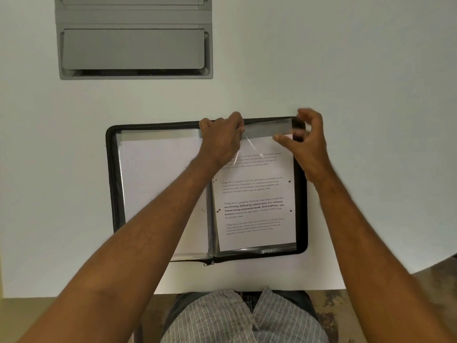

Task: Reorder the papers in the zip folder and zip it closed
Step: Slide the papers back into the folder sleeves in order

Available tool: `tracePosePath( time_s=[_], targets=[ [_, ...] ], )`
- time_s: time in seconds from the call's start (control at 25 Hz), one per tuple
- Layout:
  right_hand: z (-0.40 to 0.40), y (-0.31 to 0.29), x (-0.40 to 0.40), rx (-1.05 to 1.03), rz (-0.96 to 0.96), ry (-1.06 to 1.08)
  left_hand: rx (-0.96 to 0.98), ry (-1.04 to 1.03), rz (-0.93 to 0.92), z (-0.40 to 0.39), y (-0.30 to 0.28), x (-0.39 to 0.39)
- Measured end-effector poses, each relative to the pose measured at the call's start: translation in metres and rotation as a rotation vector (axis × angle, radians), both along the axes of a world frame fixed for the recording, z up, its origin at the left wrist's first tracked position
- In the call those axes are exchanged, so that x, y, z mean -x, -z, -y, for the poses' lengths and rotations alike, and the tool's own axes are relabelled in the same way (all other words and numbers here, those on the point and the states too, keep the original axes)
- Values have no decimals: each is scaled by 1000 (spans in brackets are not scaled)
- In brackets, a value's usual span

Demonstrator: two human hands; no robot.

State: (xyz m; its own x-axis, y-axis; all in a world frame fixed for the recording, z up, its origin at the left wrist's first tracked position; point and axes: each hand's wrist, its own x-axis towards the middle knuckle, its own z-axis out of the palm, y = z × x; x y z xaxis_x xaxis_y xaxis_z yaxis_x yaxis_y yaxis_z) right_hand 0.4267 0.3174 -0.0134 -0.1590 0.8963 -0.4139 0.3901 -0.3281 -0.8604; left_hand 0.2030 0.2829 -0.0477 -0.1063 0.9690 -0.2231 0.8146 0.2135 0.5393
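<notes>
**Sleeve Mouth Held Open, Printed Sheet Partly Seated**

Head view: the zip folder [111, 184] lies open flat on the white tabletop [371, 95], directly ahead of the seated person. The left hand [221, 142] is closed in a pinch on the clear plastic sleeve [268, 128] at the top of the right-hand page, near the spine. The right hand [305, 142] hangs at the top right corner, fingers curled and partly spread; motion blur prevents saying whether it grips the sleeve edge or the sheet. The printed paper [254, 201] sits inside that sleeve, its top edge below the sleeve mouth. A blank paper [160, 181] fills the left page.

Assessment: the step appears to be seating or withdrawing the printed sheet. Done well, it calls for keeping the sleeve mouth lifted evenly at both corners and moving the sheet straight, so no corner catches (the plastic already shows a crease by the left hand). The zip pulls [209, 263] rest at the near spine; the zip is not yet closed.

Surroundings: plain, uncluttered surface; grey stacked trays [133, 48] stand well beyond the folder. Worn flooring shows at lower right.
</notes>
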Motion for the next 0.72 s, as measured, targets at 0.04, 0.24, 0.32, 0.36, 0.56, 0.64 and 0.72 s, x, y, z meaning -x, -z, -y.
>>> tracePosePath(
  time_s=[0.04, 0.24, 0.32, 0.36, 0.56, 0.64, 0.72],
  targets=[
    [16, -1, -6, 97, -41, 65, -8, -11, 1, 1, -1, 0],
    [94, -2, -31, 330, 15, 24, -48, -132, 0, 13, -9, -6],
    [118, -10, -34, 378, 8, 64, -86, -179, 84, 33, -12, -9],
    [126, -16, -35, 404, -10, 78, -87, -209, 161, 44, -15, -11],
    [166, -52, -12, 499, -256, 41, 141, -385, 617, 119, -63, -15],
    [186, -61, 12, 497, -408, -18, 198, -475, 778, 149, -84, -8],
    [207, -67, 41, 404, -400, -122, 233, -577, 944, 173, -99, 9]
  ],
)
